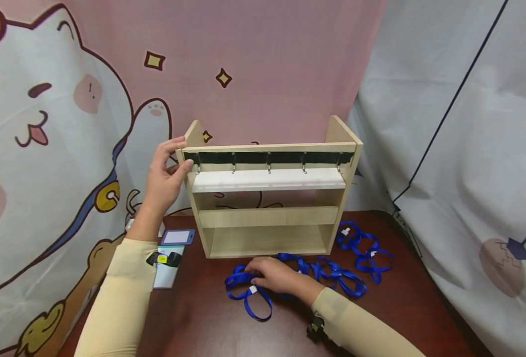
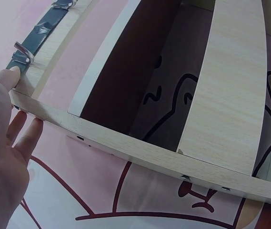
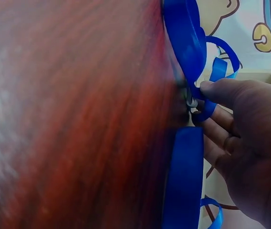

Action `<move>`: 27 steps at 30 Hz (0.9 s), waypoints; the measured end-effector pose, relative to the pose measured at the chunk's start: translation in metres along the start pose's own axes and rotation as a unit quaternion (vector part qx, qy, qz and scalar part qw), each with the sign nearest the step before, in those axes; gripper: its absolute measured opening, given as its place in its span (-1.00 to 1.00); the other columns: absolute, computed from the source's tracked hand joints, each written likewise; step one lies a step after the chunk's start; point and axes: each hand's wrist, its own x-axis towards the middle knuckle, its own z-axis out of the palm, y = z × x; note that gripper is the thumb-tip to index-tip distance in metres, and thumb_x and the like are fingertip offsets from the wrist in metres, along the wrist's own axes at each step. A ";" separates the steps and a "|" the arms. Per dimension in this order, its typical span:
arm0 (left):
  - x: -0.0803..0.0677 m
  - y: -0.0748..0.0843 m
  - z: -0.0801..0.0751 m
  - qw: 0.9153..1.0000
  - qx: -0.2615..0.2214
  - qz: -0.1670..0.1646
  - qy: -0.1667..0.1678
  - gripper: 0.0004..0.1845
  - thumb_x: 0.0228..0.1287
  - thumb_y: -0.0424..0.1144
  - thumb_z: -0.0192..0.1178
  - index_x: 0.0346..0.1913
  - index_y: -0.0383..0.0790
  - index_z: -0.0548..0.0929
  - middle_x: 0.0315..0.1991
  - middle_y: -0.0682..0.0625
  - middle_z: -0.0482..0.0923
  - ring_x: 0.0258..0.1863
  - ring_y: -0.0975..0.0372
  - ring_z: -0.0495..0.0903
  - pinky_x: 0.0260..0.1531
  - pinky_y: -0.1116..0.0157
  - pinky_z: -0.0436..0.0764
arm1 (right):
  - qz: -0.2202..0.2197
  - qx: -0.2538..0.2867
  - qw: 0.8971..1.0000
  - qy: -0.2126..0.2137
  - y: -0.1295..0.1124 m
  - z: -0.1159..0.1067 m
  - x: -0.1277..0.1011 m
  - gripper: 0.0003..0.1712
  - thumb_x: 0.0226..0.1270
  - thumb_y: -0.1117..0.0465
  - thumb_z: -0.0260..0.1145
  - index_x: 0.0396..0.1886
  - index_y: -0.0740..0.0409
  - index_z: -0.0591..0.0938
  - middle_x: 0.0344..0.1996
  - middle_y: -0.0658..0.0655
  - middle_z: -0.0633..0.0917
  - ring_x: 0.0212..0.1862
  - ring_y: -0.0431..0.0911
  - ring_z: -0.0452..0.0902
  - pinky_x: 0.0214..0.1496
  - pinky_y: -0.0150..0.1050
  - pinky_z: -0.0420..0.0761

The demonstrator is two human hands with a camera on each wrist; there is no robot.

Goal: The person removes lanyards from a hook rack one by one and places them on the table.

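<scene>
The left hand [image 1: 164, 181] grips the top left corner of the pale wooden shelf rack [image 1: 267, 225], thumb on the front rail and fingers curled behind the side panel; the rack stands upright at twelve o'clock on the dark red-brown wooden table [image 1: 200, 322]. The left wrist view adds what the head view cannot: the thumb tip [image 2: 12, 76] presses just beside the nearest small metal hook [image 2: 23, 51] on the black strip. The right hand [image 1: 276, 275] lies at six o'clock from the rack on the tangle of blue ribbon lanyards [image 1: 329, 272]. Only the right wrist view shows its grip: thumb and fingers [image 3: 221, 90] pinch a blue lanyard [image 3: 187, 162] at its small metal clip. At nine o'clock from that hand lies a blue-framed card holder [image 1: 178, 237]; a second heap of blue lanyards [image 1: 365, 248] sits at three o'clock
</scene>
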 end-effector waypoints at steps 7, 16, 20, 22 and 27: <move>0.001 -0.001 0.001 1.000 0.005 -0.002 0.001 -0.54 0.62 -0.39 0.31 0.48 -0.23 0.55 0.60 0.05 0.40 0.55 0.09 0.40 0.38 0.01 0.67 | 0.032 0.032 0.999 0.004 -0.003 -0.002 -0.001 -0.62 0.56 0.16 0.52 0.28 0.04 0.73 0.07 -0.06 0.74 0.12 -0.23 0.66 0.20 -0.27 0.70; 0.000 -0.001 0.008 1.000 -0.005 0.000 -0.003 -0.52 0.62 -0.35 0.33 0.49 -0.10 0.56 0.60 0.13 0.39 0.55 0.12 0.40 0.39 -0.10 0.65 | 0.027 0.046 0.998 0.043 0.001 -0.010 -0.010 -0.61 0.53 0.20 0.54 0.27 0.08 0.73 0.02 -0.04 0.74 0.08 -0.19 0.67 0.17 -0.24 0.72; -0.003 -0.001 0.006 0.999 0.030 0.017 -0.009 -0.48 0.62 -0.31 0.34 0.54 -0.06 0.54 0.63 0.12 0.37 0.56 0.10 0.40 0.36 -0.20 0.65 | 0.022 0.047 0.996 0.071 -0.003 -0.018 -0.018 -0.63 0.53 0.20 0.52 0.26 0.09 0.73 0.01 -0.03 0.73 0.08 -0.17 0.68 0.18 -0.21 0.72; -0.007 -0.001 0.003 0.997 0.068 0.034 -0.015 -0.41 0.61 -0.31 0.35 0.60 -0.06 0.50 0.64 0.04 0.37 0.55 0.04 0.42 0.32 -0.23 0.66 | 0.020 0.037 0.995 0.089 -0.005 -0.026 -0.028 -0.64 0.54 0.20 0.52 0.24 0.09 0.73 0.02 -0.03 0.72 0.09 -0.15 0.67 0.18 -0.17 0.73; -0.032 -0.005 -0.010 0.987 0.156 0.031 -0.039 -0.22 0.60 -0.21 0.37 0.75 0.02 0.29 0.63 -0.13 0.37 0.55 -0.09 0.41 0.36 -0.24 0.63 | 0.035 0.007 0.992 0.124 0.003 -0.062 -0.074 -0.70 0.56 0.16 0.53 0.19 0.06 0.74 0.01 -0.04 0.72 0.08 -0.11 0.66 0.15 -0.07 0.74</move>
